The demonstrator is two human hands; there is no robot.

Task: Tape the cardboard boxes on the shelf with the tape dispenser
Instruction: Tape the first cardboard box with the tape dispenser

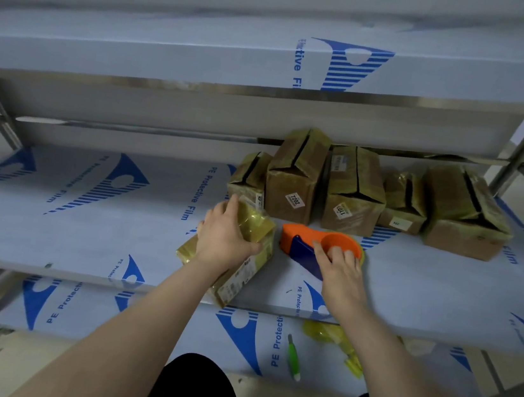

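Observation:
A cardboard box [245, 262] wrapped in yellowish tape lies tilted on the middle shelf [84, 225], its near end over the front edge. My left hand [225, 237] lies on top of it, fingers curled over its far side. Just to the right, an orange and blue tape dispenser [311, 241] lies flat on the shelf. My right hand [339, 268] rests on the dispenser, fingertips on its orange round part.
Several taped cardboard boxes [292, 182] stand in a row at the back of the shelf, from centre to right. On the lower shelf lie a green utility knife [293, 359] and crumpled yellow tape scraps [335, 341]. Steel shelf posts [522, 156] stand at both ends.

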